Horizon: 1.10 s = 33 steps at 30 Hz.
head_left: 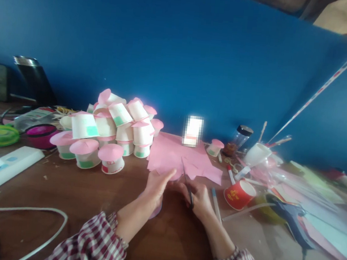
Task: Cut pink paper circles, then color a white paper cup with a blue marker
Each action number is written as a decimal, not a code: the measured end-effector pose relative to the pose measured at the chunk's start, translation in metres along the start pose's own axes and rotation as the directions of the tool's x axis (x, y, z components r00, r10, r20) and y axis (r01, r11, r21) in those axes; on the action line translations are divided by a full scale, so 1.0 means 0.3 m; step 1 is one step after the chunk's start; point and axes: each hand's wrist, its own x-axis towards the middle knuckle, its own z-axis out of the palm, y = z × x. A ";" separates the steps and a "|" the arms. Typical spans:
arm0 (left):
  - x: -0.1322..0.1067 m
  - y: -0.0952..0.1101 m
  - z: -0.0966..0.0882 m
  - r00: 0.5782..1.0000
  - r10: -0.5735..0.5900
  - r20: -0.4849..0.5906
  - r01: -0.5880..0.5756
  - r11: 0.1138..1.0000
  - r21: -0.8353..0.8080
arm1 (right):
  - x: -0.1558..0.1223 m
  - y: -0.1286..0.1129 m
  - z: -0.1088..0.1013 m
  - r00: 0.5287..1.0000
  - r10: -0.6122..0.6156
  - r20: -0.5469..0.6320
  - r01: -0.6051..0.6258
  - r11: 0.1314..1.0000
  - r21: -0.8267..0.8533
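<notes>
My left hand [156,185] holds a small piece of pink paper [156,212], fingers closed on it, over the brown table [63,193]. My right hand [199,198] grips dark scissors [187,180], blades pointing up and away toward the pink paper. Just beyond both hands lies a spread of pink paper sheets [186,157]. To the left rises a heap of white paper cups with pink round lids [115,130].
A red paper cup [239,194] and a pen [216,203] lie right of my right hand. A blue glue gun [290,217], a jar [240,138] and clutter fill the right side. A white cable [30,214], a white power strip [4,171] and green and magenta lids sit left.
</notes>
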 end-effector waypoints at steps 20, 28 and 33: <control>-0.011 0.019 0.011 1.000 -0.004 0.003 0.004 1.000 -0.009 | -0.001 -0.002 0.006 1.000 0.009 0.011 -0.009 0.999 0.036; -0.003 -0.008 -0.001 1.000 0.026 0.008 -0.026 1.000 -0.006 | -0.001 -0.010 0.018 0.997 0.061 0.041 -0.065 0.992 0.106; 0.002 -0.028 -0.005 1.000 -0.002 -0.015 0.002 1.000 -0.022 | -0.002 -0.011 0.014 0.996 0.073 0.049 -0.079 0.986 0.145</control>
